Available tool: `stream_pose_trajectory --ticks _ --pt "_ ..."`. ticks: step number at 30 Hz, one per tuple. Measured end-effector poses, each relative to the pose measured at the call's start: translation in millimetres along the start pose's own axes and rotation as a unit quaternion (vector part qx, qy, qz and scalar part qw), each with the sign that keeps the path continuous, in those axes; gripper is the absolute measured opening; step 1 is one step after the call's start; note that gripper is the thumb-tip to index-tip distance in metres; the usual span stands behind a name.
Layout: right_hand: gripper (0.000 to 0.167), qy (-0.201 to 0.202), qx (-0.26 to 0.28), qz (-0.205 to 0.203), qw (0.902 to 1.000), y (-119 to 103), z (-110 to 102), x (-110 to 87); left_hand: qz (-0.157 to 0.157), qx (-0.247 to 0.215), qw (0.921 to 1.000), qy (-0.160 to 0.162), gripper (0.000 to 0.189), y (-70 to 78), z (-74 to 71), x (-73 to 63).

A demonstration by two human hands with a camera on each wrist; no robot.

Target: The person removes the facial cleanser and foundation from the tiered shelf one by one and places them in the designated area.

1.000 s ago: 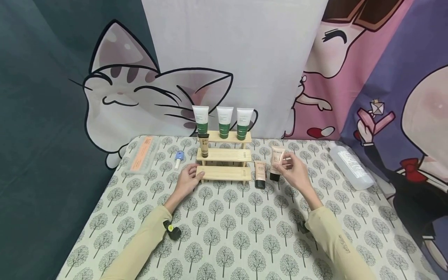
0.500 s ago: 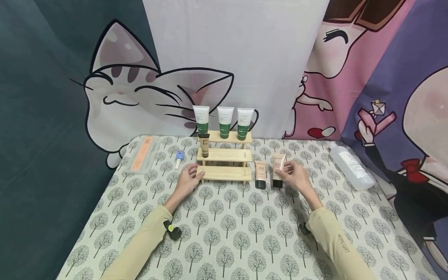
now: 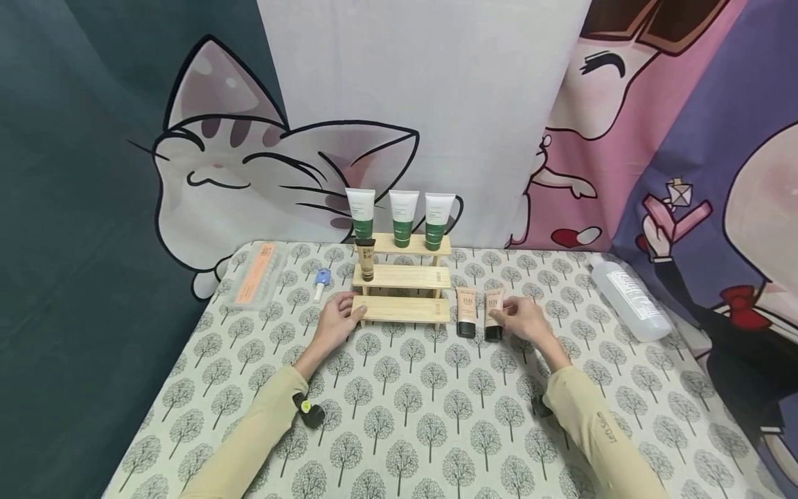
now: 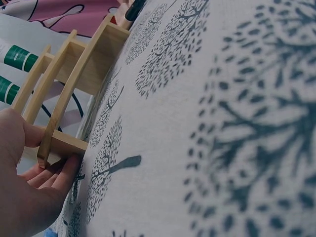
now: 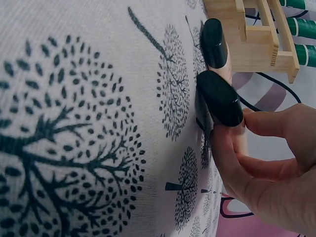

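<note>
My left hand (image 3: pixel 337 320) grips the left end of the lowest step of a three-step wooden rack (image 3: pixel 399 309), thumb on top and fingers beneath in the left wrist view. My right hand (image 3: pixel 525 320) pinches a pink BB cream tube (image 3: pixel 494 303) with a black cap (image 5: pixel 222 98), low over the tablecloth. Beside it, between that tube and the rack, lies a second BB cream tube (image 3: pixel 465 305), its cap toward me. On the rack's top step stand three white-and-green tubes (image 3: pixel 404 215). A small tan tube with a dark top (image 3: pixel 366 259) stands at the middle step's left end.
A clear plastic case with an orange label (image 3: pixel 257 276) lies at the table's back left. Near it is a small blue-and-white item (image 3: pixel 321 283). A clear bottle (image 3: pixel 631 298) lies on its side at the right. A printed curtain (image 3: pixel 436 97) hangs behind the table.
My right hand has lowered the BB cream tube toward the cloth and toward me, beside the other one. My left hand has stayed on the rack.
</note>
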State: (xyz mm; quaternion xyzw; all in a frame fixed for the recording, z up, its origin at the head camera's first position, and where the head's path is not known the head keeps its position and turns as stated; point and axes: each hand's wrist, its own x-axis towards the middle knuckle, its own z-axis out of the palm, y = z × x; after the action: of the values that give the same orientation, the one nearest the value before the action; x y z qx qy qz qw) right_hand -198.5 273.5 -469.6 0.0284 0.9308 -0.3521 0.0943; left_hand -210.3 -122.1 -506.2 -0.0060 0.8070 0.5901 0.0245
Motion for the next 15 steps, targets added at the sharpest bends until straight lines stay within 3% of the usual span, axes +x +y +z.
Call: stream_pose_trajectory --ticks 6,15 --pt "0.036 0.002 -0.038 -0.011 0.9992 1 -1 -2.7 0.001 0.003 1.0 0.001 0.052 0.2 -0.6 -0.9" --pt "0.052 -0.011 -0.082 -0.021 0.9963 -4 -10 -6.7 0.0 0.001 1.0 0.0 0.052 -1.2 0.0 1.8"
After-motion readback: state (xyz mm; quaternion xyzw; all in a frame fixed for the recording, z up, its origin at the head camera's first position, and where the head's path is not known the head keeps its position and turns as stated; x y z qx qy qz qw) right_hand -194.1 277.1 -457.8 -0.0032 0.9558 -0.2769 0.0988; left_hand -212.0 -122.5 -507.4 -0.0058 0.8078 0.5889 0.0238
